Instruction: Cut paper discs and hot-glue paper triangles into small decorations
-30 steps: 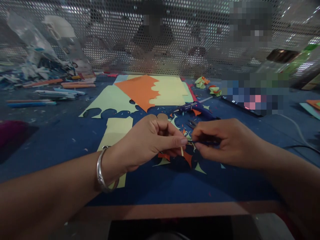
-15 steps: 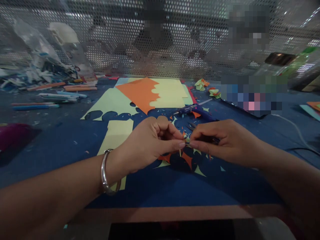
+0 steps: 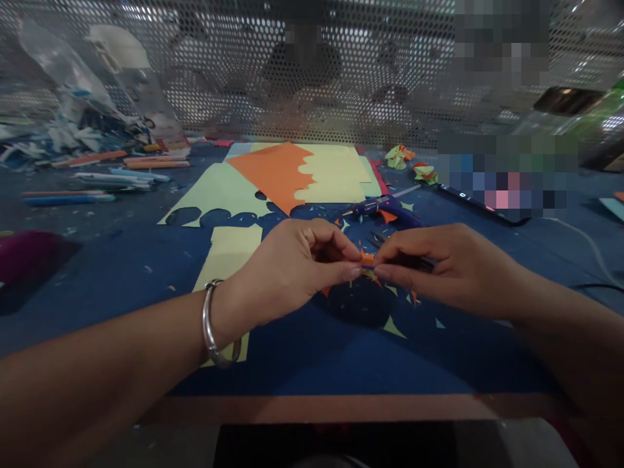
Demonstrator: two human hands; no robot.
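Note:
My left hand, with a silver bangle on its wrist, is closed in a pinch. Facing it, my right hand pinches too, thumb against forefinger. Between the fingertips shows a small orange paper piece with a thin blue edge beneath, and both hands grip it. A dark pointed tool sticks out behind the right fingers; whether that hand holds it or it lies on the table, I cannot tell. Pale green and orange paper scraps are scattered below and around the hands.
A blue glue gun lies beyond the hands. Cut orange paper, yellow sheets and green paper spread behind. Rolled paper sticks and a white-topped bottle are left. A phone-like device stands right, before a perforated screen.
The small piece between my fingertips now shows more orange and a blue edge. My fingertips have shifted slightly. The whole view has tilted a little, moving the table items upward.

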